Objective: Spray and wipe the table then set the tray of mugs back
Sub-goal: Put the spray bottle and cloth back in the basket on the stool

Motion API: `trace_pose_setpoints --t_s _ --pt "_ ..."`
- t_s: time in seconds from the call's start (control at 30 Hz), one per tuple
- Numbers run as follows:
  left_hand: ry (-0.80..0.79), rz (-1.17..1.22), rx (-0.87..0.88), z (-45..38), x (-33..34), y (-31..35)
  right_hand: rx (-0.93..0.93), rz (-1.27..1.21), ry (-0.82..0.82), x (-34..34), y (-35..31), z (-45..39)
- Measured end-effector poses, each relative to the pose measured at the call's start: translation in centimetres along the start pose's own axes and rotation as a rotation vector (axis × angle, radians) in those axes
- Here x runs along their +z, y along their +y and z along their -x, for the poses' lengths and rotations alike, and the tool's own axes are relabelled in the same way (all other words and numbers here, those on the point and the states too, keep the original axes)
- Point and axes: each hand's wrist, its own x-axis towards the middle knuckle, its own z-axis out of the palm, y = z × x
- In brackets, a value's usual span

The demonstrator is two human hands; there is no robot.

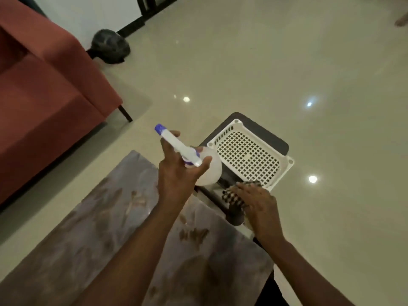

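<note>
Our left hand [178, 173] wraps around the neck of the clear plastic spray bottle [194, 164] above the marble-look table [106, 228]. It looks light and slippery. Our right hand [256, 202] presses the soft checked cloth [234, 195].

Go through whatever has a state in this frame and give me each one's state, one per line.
Spray bottle: lifted, tilted, in the left hand's grip.
Checked cloth: bunched under the right hand.
White perforated tray: empty, no mugs, on a dark stool.
Table: streaked.
</note>
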Motion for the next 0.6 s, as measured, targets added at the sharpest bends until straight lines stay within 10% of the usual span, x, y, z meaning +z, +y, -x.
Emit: trace_pose_setpoints --t_s 0.4,0.6 --pt "-0.057 -0.211 -0.077 -13.1 23.8 -4.9 -0.072 0.163 -0.498 4.2 16.9 -15.2" --pt "-0.027 -0.253 -0.117 -13.9 24.8 -6.6 -0.217 0.202 -0.388 6.4 18.3 -13.6"
